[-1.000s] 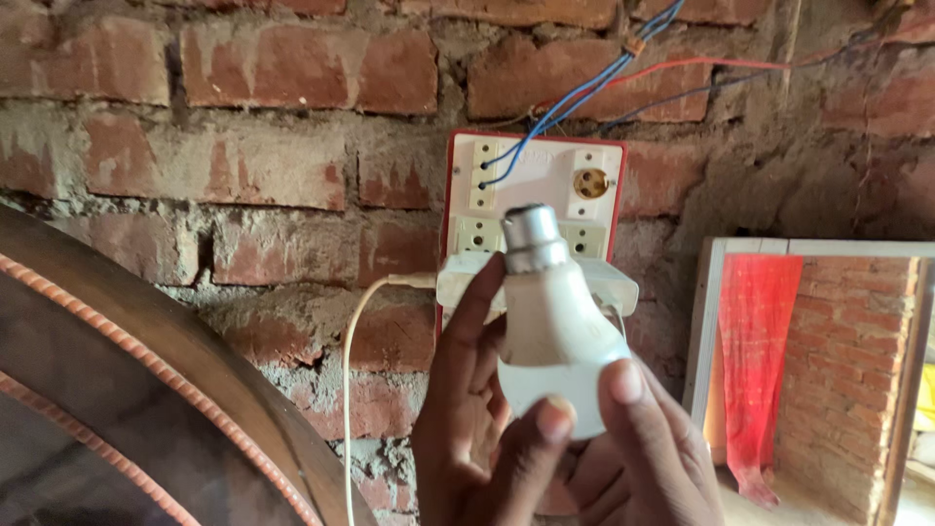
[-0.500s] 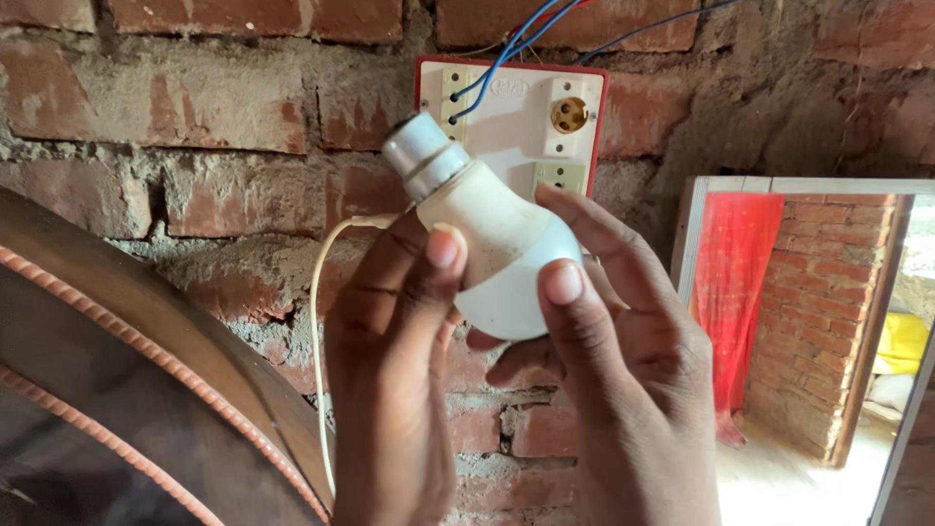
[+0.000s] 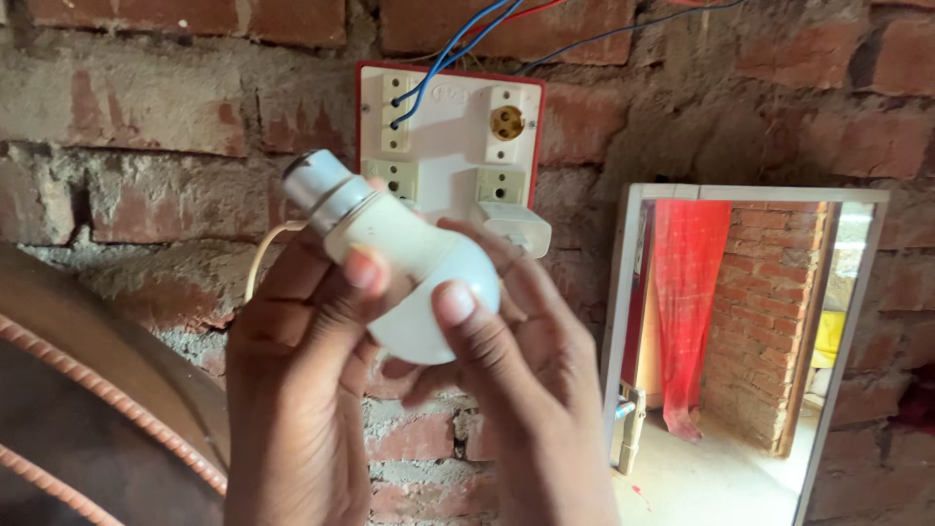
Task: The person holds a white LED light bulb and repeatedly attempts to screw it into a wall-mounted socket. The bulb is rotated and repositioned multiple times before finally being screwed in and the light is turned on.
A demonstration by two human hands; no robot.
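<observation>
A white light bulb with a silver metal cap pointing up and left is held in front of a brick wall. My left hand grips it from the left, thumb on the bulb's neck. My right hand supports the round white end from the right, thumb pressed on the dome. Behind the bulb a white electrical board with a red rim hangs on the wall, carrying sockets and a brass bulb holder.
Blue and red wires run from the board up the brick wall. A mirror in a pale frame leans at the right, reflecting a red cloth. A curved brown object with orange cord fills the lower left.
The bulb has tilted from upright so that its cap points up-left, and my hands have turned it. The view has shifted, so the board now sits higher and nearer the centre.
</observation>
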